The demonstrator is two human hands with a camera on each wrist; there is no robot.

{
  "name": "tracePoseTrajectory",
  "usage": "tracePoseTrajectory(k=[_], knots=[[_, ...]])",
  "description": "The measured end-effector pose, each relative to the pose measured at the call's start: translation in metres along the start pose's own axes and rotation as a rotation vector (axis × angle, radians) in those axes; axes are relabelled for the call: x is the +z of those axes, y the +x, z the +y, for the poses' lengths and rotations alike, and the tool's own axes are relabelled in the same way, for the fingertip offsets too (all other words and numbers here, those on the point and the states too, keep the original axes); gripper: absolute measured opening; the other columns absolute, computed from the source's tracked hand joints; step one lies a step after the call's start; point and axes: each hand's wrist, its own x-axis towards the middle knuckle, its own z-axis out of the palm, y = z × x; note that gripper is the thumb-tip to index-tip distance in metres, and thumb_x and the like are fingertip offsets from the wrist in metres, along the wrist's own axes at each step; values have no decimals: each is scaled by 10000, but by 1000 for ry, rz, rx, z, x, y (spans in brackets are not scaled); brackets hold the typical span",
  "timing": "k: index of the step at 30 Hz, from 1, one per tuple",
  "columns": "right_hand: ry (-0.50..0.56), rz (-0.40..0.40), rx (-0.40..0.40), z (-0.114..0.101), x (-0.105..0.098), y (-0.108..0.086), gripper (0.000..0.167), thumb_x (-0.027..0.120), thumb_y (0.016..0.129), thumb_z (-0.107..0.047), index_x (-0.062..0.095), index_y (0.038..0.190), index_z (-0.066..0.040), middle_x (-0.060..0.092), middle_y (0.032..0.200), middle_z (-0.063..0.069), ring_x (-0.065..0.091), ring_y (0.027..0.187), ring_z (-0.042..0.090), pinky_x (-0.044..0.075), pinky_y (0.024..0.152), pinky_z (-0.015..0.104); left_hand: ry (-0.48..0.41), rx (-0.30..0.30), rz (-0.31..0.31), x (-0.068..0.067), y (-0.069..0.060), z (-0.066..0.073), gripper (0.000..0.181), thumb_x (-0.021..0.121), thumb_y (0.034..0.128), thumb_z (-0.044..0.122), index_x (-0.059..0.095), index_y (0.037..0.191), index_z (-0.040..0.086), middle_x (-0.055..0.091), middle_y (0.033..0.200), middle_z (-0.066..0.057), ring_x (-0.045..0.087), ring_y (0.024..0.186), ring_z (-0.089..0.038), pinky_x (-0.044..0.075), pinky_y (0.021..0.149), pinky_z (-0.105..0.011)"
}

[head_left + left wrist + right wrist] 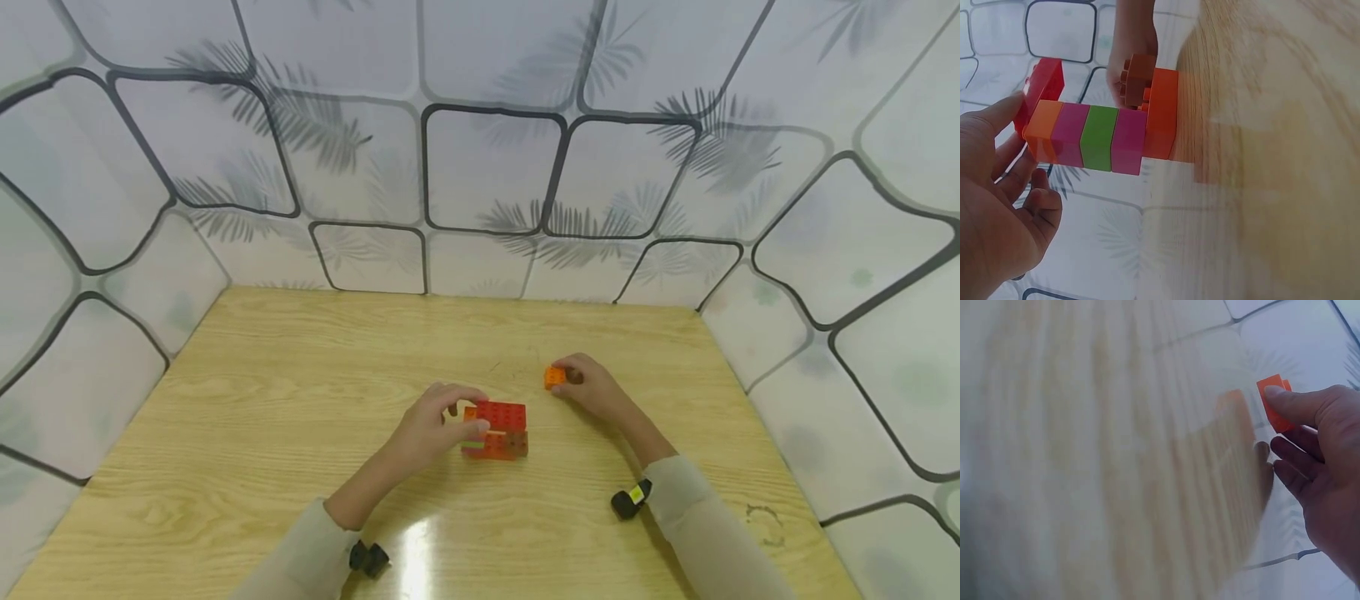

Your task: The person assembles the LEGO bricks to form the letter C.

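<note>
My left hand grips the upper end of a small toy-brick build, thumb and fingers around the red brick on top. Under it, the left wrist view shows a column of an orange brick, a purple one, a green brick and another purple one. An orange-red brick forms the base on the table, with a brown brick on its other end. Farther right, my right hand pinches a small orange brick between thumb and finger, close to the tabletop.
The wooden table has a wall covering with leaf and stone patterns behind it and at both sides. Wrist cameras sit on both sleeves.
</note>
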Motion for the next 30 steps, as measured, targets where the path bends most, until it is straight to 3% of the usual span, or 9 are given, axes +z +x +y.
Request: tracePoseTrajectory(k=[6, 13, 19, 25, 30], knots=[[42, -22, 85, -10, -2, -15, 464, 721, 946, -270, 600, 1358, -96, 631, 1300, 125, 616, 1098, 293, 501, 949, 491, 29, 10, -1, 1, 0, 2, 374, 736, 888, 500, 678, 1231, 362, 639, 1198, 174, 494, 953, -158, 456, 727, -329], [175, -21, 12, -28, 1, -35, 430, 728, 942, -229, 620, 1328, -77, 642, 1282, 125, 625, 1100, 259, 517, 959, 406, 59, -18, -6, 0, 0, 4, 366, 733, 897, 481, 681, 1239, 360, 625, 1254, 180, 530, 1007, -213, 466, 740, -335], [309, -61, -27, -51, 6, -50, 396, 715, 949, -194, 617, 1324, -112, 656, 1245, 95, 633, 1027, 205, 549, 857, 271, 98, 28, 9, 0, 2, 3, 371, 709, 897, 535, 677, 1237, 391, 625, 1270, 196, 544, 1103, -163, 465, 829, -361], [385, -75, -51, -71, 16, -64, 373, 705, 943, -94, 620, 1305, -102, 668, 1184, 104, 638, 951, 225, 563, 788, 273, 109, 46, 11, -1, 2, 2, 360, 702, 891, 558, 683, 1222, 416, 633, 1229, 228, 520, 1077, -67, 462, 815, -341], [447, -106, 0, -78, 21, -70, 394, 712, 946, -128, 600, 1323, -128, 667, 1167, 126, 652, 904, 228, 566, 758, 299, 109, 47, 12, 0, 3, 2, 368, 710, 888, 546, 683, 1225, 401, 642, 1225, 206, 510, 1054, -57, 464, 830, -344]])
